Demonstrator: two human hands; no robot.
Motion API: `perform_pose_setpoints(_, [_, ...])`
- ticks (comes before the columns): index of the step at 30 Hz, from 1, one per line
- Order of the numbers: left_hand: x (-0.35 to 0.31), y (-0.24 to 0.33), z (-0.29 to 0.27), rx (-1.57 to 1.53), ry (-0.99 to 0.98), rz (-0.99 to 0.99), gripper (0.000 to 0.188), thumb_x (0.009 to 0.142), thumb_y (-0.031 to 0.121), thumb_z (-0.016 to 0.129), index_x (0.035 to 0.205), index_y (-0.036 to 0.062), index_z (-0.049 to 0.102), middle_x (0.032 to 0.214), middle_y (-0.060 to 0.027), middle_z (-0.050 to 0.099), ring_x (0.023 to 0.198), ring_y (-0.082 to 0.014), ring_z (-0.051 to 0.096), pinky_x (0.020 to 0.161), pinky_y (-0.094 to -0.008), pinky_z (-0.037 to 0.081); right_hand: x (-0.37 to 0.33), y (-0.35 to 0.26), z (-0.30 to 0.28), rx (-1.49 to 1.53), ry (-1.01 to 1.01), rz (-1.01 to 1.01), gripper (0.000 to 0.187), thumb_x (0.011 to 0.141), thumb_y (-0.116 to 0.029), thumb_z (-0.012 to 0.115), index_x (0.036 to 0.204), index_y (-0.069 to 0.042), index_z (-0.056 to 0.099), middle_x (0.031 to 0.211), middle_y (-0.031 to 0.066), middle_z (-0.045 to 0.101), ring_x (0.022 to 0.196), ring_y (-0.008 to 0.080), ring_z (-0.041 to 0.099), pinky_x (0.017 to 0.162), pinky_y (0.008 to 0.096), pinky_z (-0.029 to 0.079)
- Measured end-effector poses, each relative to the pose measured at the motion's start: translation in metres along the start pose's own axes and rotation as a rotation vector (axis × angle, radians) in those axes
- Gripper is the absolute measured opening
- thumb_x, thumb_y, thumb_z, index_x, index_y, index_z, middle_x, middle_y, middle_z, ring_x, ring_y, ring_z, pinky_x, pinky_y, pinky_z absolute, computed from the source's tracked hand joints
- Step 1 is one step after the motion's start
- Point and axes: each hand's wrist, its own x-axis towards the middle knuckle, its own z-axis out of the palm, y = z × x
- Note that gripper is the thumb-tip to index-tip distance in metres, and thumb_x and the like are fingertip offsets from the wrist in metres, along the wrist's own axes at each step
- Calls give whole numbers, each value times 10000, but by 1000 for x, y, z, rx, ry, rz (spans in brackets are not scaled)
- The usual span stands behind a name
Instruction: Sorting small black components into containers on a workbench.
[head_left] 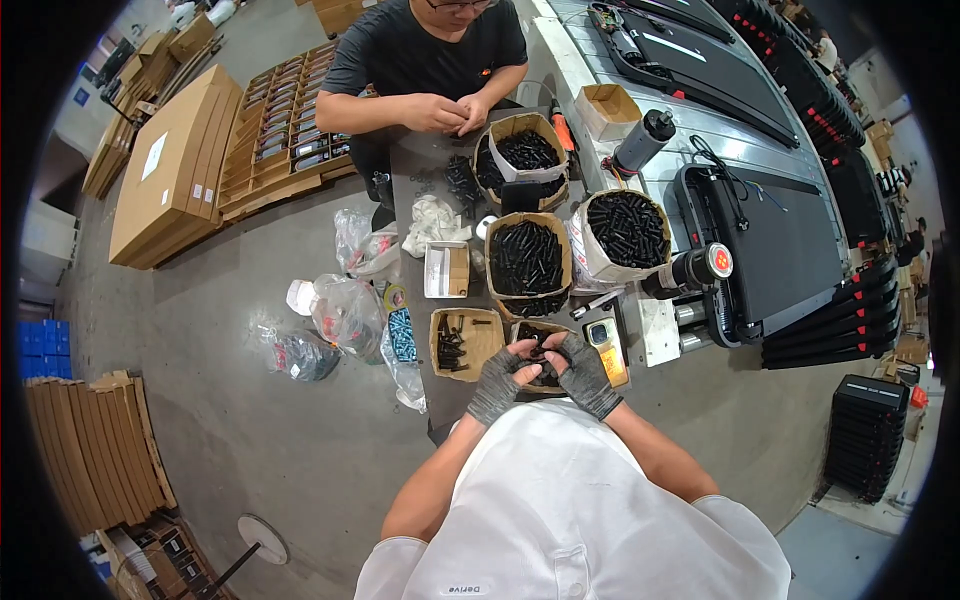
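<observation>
Small black parts: sitting between both hands, over the small open cardboard box at the near edge of the dark worktable; their exact shape is too small to tell.
Left hand: wearing a grey fingerless glove, fingers curling in and pinching at the black parts; how firmly is unclear.
Right hand: gloved the same, fingers closing around the same parts, touching the left hand's fingertips.
Neighbouring box: a shallow cardboard tray lying just left of the hands, holding a few black screws.
Yellow handheld device: lying just right of the hands.
Larger cartons: standing further up the table, filled with black cylindrical pieces.
Co-worker's hands: working together at the far edge.
Clear plastic bags: lying on the concrete floor, left of the table.
</observation>
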Motion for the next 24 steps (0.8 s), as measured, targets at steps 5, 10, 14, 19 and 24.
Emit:
perform_pose_setpoints(5, [2,-8,-3,28,11,-34,354,835,131,683,1159,9,609,1005,-57,626,939,-138,561,834,-276,466,2,-3,1,50,-45,55,177,853,-65,596,1022,-13,588,941,127,638,899,252,626,813,325,487])
perform_pose_setpoints(10, [7,-5,-2,-7,25,-12,376,842,109,670,1190,-1,579,1016,-68,634,936,-144,577,827,-280,479,15,-10,-6,-86,-73,-98,151,826,-57,618,973,-22,610,913,120,633,883,270,625,790,336,491])
perform_pose_setpoints(14, [9,14,-5,-149,91,13,405,850,108,666,1223,-4,555,1041,-88,637,942,-160,593,839,-287,486,52,-26,-22,-126,-46,-124,134,796,-45,633,927,-22,624,890,121,631,869,286,624,763,348,492])
perform_pose_setpoints(19, [2,-7,-49,-5,231,35,342,882,97,628,1197,-13,551,991,-93,658,906,-158,617,827,-286,501,123,-31,-39,-243,-42,-216,130,802,-33,608,932,-40,614,898,140,629,870,309,621,759,366,493])
perform_pose_setpoints(24, [-5,-17,-84,54,439,13,229,905,95,605,1108,-12,600,926,-74,664,833,-147,624,775,-276,512,166,-6,-30,-567,-189,-137,120,801,-52,576,919,-50,600,924,159,628,899,354,610,776,414,489])
